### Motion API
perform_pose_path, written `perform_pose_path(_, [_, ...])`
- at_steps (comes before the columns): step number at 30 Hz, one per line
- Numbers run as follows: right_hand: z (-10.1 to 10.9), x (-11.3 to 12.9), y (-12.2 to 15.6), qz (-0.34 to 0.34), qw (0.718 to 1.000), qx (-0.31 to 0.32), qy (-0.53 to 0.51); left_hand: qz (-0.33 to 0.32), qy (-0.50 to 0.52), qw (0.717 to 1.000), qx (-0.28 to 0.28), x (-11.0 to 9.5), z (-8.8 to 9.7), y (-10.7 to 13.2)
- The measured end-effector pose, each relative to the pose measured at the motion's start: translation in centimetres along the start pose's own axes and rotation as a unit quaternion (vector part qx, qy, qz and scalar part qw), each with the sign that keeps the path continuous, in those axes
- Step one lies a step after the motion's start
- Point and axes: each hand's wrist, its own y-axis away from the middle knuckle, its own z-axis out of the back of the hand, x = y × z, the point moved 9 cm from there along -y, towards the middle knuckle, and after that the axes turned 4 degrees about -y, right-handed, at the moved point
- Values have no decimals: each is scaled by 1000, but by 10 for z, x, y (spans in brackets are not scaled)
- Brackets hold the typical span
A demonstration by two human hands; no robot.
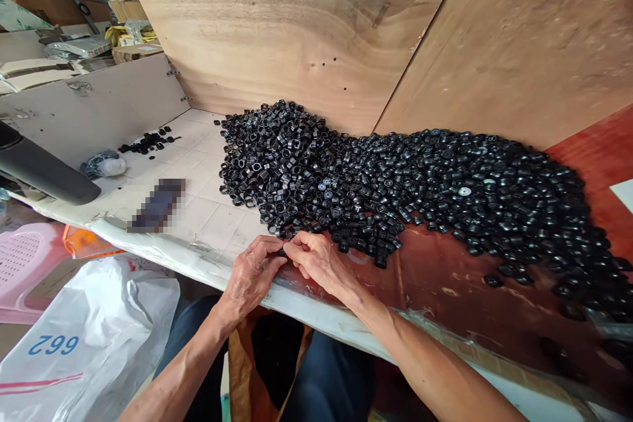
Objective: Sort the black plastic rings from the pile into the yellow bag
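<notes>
My left hand (253, 271) and my right hand (316, 258) meet at the front edge of the table, thumbs and fingers pinched together. Between the fingertips a small black part (282, 252) shows only in part, mostly covered by the fingers. Just beyond the hands lies a pile of black ring-shaped pieces (277, 151). It runs on to the right into a wide heap of black plastic caps (475, 194). One pale cap (464, 191) lies among the dark ones.
Wooden boards (297, 26) wall off the back. At left are a dark cylinder (49, 168), a blurred-out flat object (159, 206), a plastic bundle (106, 165) and scattered black bits (148, 142). Below stand a white sack (93, 336), a pink stool (30, 264) and an open bag (242, 356).
</notes>
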Motion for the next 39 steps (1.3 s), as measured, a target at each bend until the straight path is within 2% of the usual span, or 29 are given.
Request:
perform_pose_path(3, [2, -1, 0, -12, 1000, -3, -7, 42, 31, 999, 11, 10, -2, -1])
perform_pose_path(6, [5, 11, 1, 28, 1000, 2, 13, 117, 81, 990, 19, 24, -5, 0])
perform_pose_path(10, [4, 24, 4, 136, 990, 9, 28, 219, 221, 950, 28, 41, -12, 4])
perform_pose_path(12, [2, 25, 6, 192, 981, 7, 35, 250, 285, 925, 39, 43, -15, 4])
perform_pose_path(14, [1, 24, 7, 220, 975, 7, 35, 266, 315, 910, 44, 44, -17, 4])
perform_pose_path(18, [2, 27, 7, 233, 972, 9, 0, 264, 326, 907, 32, 43, -15, 3])
perform_pose_path(24, [7, 33, 4, 186, 980, -9, -63, 229, 294, 928, -12, 43, -9, 3])
perform_pose_path(31, [3, 17, 0, 134, 987, -19, -88, 268, 322, 908, 24, 46, -17, 5])
perform_pose_path(35, [4, 8, 0, 108, 991, -48, -66, 207, 287, 935, -4, 40, -9, 1])
perform_pose_path(39, [2, 11, 3, 129, 990, -59, -7, 129, 223, 966, -24, 32, -2, -1])
